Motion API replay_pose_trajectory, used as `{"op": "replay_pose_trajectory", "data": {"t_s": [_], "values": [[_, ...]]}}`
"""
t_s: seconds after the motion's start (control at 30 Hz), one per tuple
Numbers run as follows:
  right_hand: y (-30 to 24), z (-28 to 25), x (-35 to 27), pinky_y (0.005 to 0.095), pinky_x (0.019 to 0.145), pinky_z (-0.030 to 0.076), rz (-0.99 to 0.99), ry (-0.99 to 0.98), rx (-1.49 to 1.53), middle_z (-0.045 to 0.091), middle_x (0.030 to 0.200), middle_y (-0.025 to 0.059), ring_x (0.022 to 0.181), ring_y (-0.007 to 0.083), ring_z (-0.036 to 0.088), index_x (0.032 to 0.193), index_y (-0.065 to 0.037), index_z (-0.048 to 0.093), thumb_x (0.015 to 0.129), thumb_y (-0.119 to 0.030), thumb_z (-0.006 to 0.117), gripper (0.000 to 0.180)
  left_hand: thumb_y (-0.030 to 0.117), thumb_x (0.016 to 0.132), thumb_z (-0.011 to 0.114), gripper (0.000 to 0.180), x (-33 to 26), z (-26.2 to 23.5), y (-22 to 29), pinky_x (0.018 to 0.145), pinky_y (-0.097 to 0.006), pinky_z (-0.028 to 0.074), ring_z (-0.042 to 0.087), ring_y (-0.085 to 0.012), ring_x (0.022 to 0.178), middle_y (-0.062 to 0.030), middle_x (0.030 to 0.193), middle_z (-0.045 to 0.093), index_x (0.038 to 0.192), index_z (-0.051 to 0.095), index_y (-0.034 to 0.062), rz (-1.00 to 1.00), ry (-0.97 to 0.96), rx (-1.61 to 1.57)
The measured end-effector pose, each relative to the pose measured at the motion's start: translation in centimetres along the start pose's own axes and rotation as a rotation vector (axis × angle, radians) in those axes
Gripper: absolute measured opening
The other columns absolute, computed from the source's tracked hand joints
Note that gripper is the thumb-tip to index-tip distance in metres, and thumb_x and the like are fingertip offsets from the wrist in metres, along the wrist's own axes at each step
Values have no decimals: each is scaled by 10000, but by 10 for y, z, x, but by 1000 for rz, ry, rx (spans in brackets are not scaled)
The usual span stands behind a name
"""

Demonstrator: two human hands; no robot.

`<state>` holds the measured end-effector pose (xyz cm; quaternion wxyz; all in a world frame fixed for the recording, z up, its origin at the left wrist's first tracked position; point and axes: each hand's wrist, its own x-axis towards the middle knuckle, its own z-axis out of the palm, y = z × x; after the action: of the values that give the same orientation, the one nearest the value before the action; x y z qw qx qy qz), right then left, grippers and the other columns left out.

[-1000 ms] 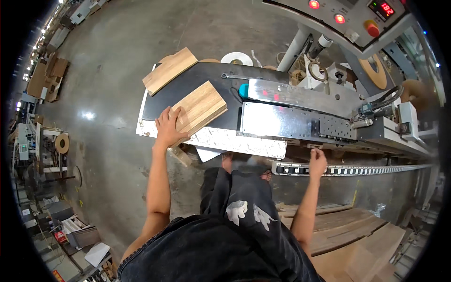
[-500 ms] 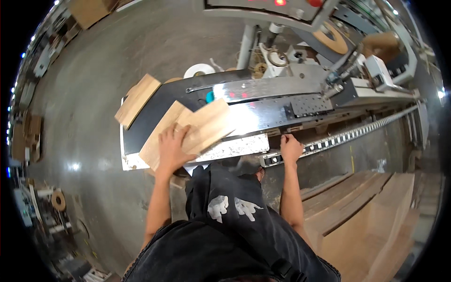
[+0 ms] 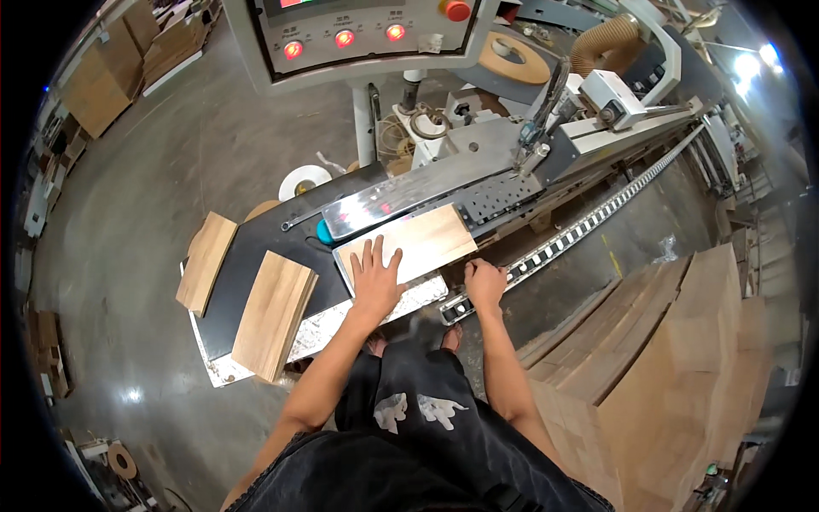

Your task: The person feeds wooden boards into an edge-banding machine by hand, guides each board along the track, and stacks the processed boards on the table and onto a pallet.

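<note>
Light wooden panel (image 3: 418,243): rectangular, pale grain, lying flat on the table (image 3: 256,247) at its right end, long side against the metal guide.

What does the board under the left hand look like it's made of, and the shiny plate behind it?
The board looks like wood or wood-grain laminate: pale tan with streaky grain and a matt face. The plate looks like polished metal, since it mirrors light and red lamps. The left hand lies flat on the board.

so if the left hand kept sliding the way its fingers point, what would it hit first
Probably the shiny metal guide of the machine. The left hand lies flat on the wooden board, fingers pointing up the board toward that guide; the depth is hard to judge.
</note>
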<state>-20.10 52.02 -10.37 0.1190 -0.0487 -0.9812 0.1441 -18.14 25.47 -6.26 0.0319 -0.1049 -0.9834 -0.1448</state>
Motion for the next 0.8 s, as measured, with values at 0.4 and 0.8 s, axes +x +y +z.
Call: {"op": "replay_pose_trajectory", "data": {"t_s": [0.4,0.8], "values": [[-20,-3,-4,502,1058,435,61,-73,103,686,1292,198,1171,376,625,1121,1,758,922,-249,704,324,354,813,862,828,37,-8,18,1125,-751,319,279,-510,1524,-262,1658,295,1530,503,148,-98,-125,-2],[-112,20,-44,549,1274,217,-18,-286,430,-25,1624,488,1545,607,81,1498,262,189,734,-243,933,1180,286,767,889,881,48,-22,29,1109,-783,319,230,-514,1557,-266,1700,237,1543,498,145,-143,-199,-48]]}}
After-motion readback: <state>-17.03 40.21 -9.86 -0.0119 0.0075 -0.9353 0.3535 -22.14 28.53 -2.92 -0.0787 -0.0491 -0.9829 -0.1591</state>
